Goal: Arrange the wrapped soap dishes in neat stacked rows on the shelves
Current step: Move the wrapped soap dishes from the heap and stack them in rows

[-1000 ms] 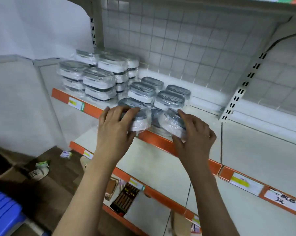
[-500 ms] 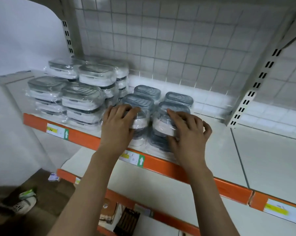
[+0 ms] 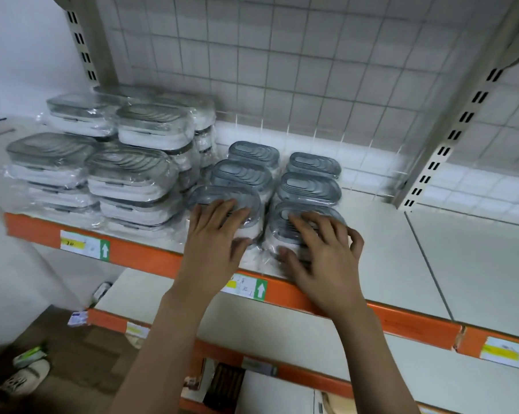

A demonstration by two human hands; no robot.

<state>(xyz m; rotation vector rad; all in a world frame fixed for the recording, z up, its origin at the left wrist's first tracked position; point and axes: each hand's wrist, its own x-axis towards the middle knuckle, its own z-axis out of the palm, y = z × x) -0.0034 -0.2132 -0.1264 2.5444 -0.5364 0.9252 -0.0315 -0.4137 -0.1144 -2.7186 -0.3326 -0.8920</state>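
Soap dishes (image 3: 309, 186) lie flat, long axes left-right; hands (image 3: 216, 234) atop.

The soap dishes (image 3: 309, 186) look like hard plastic, with grey see-through lids and white bottoms. Each one is wrapped in thin, clear, shiny film that crinkles at the edges. The shelf (image 3: 401, 258) is smooth, painted metal, pale and a bit glossy, with a bright orange front strip (image 3: 150, 255). Paper labels (image 3: 83, 245) are stuck on the strip. The far grid (image 3: 312, 73) is thin wire. The floor (image 3: 82, 354) at the near left looks like dull brown wood.
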